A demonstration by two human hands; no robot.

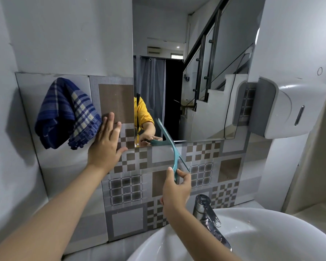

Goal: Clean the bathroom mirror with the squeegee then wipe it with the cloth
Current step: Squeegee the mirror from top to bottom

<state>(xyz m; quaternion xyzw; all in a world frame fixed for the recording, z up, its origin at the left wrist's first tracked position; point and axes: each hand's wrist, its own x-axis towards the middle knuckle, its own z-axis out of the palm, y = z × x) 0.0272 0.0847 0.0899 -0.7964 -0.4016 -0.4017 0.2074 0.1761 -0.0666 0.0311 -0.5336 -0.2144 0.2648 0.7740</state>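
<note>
The mirror (196, 63) hangs on the wall above the sink and reflects a staircase and a yellow sleeve. My right hand (176, 189) is shut on the handle of a teal squeegee (170, 146), whose blade leans across the mirror's lower edge and the tiles below it. My left hand (106, 146) lies flat and open on the patterned tiles just left of the mirror. A blue plaid cloth (66, 113) hangs on the wall to the left, its edge touching my left fingertips.
A white sink (271, 236) with a chrome tap (207, 215) sits below my right hand. A white and grey dispenser (282, 108) is mounted on the wall at the right of the mirror. Patterned tiles (132, 200) cover the wall under the mirror.
</note>
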